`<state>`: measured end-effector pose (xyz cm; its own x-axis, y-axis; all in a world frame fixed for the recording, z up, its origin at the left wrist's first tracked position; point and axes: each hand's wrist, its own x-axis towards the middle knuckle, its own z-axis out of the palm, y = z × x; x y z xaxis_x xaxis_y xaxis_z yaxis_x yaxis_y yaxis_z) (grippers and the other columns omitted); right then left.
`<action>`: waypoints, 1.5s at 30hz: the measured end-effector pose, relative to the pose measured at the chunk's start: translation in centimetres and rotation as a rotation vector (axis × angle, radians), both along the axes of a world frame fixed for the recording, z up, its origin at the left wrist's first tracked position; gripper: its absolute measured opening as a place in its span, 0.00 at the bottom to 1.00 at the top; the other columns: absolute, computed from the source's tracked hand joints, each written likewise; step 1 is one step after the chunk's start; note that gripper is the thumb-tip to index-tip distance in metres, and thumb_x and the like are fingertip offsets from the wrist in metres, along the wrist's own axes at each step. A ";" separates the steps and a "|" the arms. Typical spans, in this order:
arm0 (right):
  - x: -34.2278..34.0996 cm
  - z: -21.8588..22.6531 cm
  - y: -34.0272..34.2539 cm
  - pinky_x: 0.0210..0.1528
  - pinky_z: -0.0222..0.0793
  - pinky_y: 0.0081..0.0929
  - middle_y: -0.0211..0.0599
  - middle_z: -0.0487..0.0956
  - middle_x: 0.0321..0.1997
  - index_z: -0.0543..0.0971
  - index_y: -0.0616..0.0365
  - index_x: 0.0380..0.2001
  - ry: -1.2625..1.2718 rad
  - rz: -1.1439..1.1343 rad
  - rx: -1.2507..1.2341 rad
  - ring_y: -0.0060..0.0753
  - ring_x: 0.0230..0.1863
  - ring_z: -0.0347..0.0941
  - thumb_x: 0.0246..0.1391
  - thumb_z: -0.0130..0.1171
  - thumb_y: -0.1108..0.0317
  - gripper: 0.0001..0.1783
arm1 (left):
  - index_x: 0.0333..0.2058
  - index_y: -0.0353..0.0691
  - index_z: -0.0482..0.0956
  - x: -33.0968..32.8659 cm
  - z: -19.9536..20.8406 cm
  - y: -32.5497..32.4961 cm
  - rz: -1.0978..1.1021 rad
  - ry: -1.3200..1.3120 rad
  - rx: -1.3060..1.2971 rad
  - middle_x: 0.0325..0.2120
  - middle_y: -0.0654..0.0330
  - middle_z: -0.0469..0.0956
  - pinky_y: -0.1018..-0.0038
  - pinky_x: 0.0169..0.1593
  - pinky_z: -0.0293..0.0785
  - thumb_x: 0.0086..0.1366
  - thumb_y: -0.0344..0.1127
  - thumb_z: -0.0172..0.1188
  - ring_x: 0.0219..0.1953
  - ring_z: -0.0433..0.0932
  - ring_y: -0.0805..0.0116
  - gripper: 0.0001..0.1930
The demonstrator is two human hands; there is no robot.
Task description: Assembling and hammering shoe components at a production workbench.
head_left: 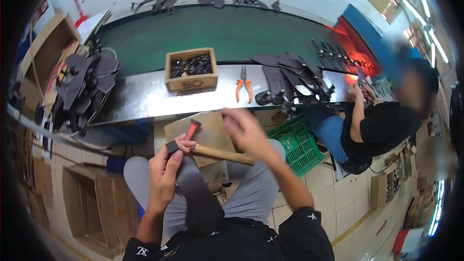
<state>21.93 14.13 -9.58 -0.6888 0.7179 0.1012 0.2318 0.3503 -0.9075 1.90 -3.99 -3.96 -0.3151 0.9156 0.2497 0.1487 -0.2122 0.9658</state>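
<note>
In my left hand (166, 166), thumb and fingers closed, is one end of a dark, flat shoe sole (203, 200) hanging toward my lap. A small black square piece (172, 146) sits at the gripped end. Past the far edge of my lap lies a hammer with a red head (193, 129) and a wooden handle (222, 154), resting on a worn tan board (208, 122). Over the board's right side hovers my right hand (246, 133), smeared by motion, so its fingers cannot be read.
On the metal ledge stand a wooden box (191, 84) of small black parts, orange-handled pliers (244, 87) and piled dark soles (285, 75). Behind runs a green conveyor belt (193, 31). A green crate (299, 152) is at right, near a seated co-worker (386, 125); cardboard boxes (104, 198) stand left.
</note>
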 end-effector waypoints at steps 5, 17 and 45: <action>6.9 2.7 -12.8 0.51 0.73 0.23 0.31 0.81 0.46 0.74 0.63 0.58 0.309 -0.086 -0.518 0.21 0.47 0.76 0.66 0.61 0.68 0.20 | 0.61 0.30 0.69 5.0 -0.4 5.2 -0.164 0.215 0.037 0.64 0.46 0.70 0.60 0.71 0.56 0.75 0.46 0.54 0.72 0.61 0.53 0.26; 27.0 -11.8 3.2 0.48 0.72 0.36 0.46 0.82 0.43 0.76 0.67 0.51 -0.544 -1.080 0.201 0.46 0.44 0.79 0.68 0.57 0.59 0.20 | 0.69 0.30 0.60 8.8 -1.0 6.6 -0.369 0.232 -0.137 0.68 0.45 0.64 0.62 0.73 0.53 0.77 0.47 0.49 0.72 0.61 0.55 0.31; 1.1 17.9 -0.4 0.35 0.76 0.22 0.32 0.81 0.35 0.76 0.62 0.53 0.323 0.328 -0.274 0.21 0.33 0.78 0.68 0.58 0.50 0.25 | 0.63 0.33 0.68 5.8 3.6 8.0 0.030 0.221 0.224 0.56 0.43 0.76 0.62 0.60 0.72 0.60 0.35 0.70 0.58 0.77 0.52 0.34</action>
<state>23.06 13.70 8.28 -0.8460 0.5003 0.1841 -0.1559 0.0981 -0.9829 7.68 4.04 -0.33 -0.2567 0.8211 0.5098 0.3590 -0.4088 0.8391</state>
